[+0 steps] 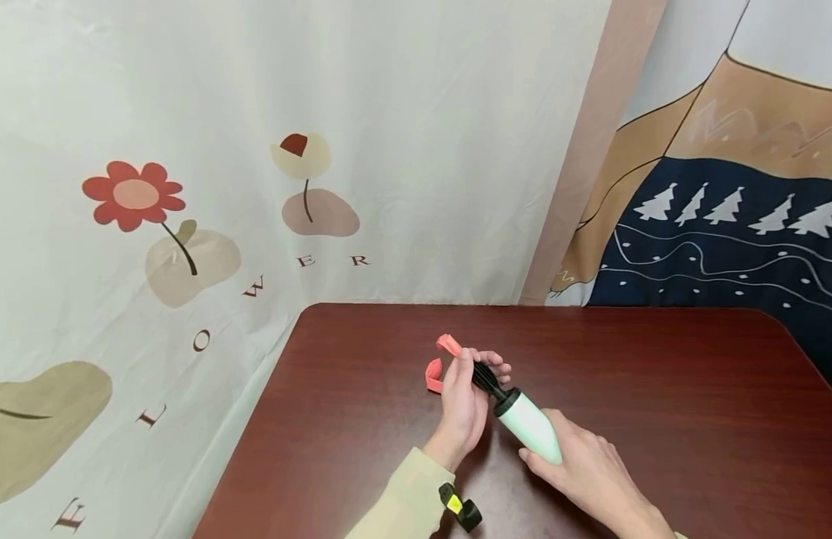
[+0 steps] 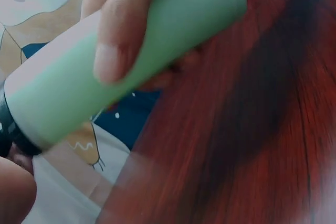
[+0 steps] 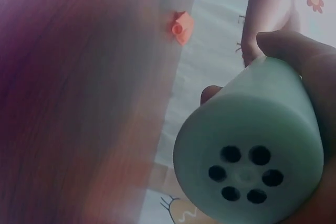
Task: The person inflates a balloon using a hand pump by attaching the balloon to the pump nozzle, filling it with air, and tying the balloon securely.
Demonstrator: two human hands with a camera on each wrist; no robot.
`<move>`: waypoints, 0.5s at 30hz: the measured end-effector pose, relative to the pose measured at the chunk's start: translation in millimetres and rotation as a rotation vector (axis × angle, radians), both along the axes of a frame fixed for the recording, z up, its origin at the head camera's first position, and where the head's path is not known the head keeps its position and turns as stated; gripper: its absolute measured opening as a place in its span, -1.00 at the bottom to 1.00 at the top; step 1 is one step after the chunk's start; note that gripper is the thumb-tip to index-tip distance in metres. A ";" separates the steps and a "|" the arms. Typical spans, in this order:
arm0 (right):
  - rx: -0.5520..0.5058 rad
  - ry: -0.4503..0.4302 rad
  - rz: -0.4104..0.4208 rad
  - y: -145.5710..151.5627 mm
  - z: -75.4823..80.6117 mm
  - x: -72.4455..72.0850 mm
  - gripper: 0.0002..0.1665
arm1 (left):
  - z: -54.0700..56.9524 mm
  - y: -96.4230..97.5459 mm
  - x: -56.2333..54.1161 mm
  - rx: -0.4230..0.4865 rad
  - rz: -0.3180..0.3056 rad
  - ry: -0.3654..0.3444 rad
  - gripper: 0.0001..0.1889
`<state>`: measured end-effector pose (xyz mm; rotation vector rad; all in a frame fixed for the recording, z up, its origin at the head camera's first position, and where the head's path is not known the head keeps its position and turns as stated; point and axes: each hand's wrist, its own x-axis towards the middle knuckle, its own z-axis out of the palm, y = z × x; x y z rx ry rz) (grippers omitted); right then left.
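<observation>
My right hand (image 1: 594, 457) grips the mint-green barrel of a balloon pump (image 1: 532, 430), tilted with its black collar and ribbed black nozzle (image 1: 485, 376) toward my left hand. My left hand (image 1: 462, 408) is by the nozzle, thumb up against a limp coral balloon (image 1: 450, 345) that sticks out past the fingertips. Where balloon and nozzle meet is hidden by the left hand. In the left wrist view, fingers of the right hand (image 2: 123, 30) wrap the barrel. The right wrist view shows the pump's rounded end (image 3: 245, 129) with several dark holes.
Another coral piece (image 1: 433, 376), curved like a limp balloon, shows just left of the left hand over the dark red table (image 1: 362, 419). A pale curtain (image 1: 423, 150) with printed flowers hangs at the back, and a patterned dark-blue cloth (image 1: 726, 254) hangs at the right.
</observation>
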<state>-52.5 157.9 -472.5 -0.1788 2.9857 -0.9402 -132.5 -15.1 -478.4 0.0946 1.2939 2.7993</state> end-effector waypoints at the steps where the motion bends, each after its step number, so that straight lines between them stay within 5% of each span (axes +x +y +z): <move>1: -0.001 -0.012 -0.003 -0.9 0.4 0.2 -0.34 | 0.7 1.6 0.4 0.014 0.011 -0.007 -0.69; 9: -0.042 -0.047 0.003 -12.0 -1.1 3.5 -0.36 | -1.4 8.3 1.1 -0.011 0.156 -0.135 -0.68; 15: -0.062 -0.041 0.017 -19.9 -4.0 3.8 -0.40 | -4.4 8.7 -4.9 -0.083 0.202 -0.131 -0.63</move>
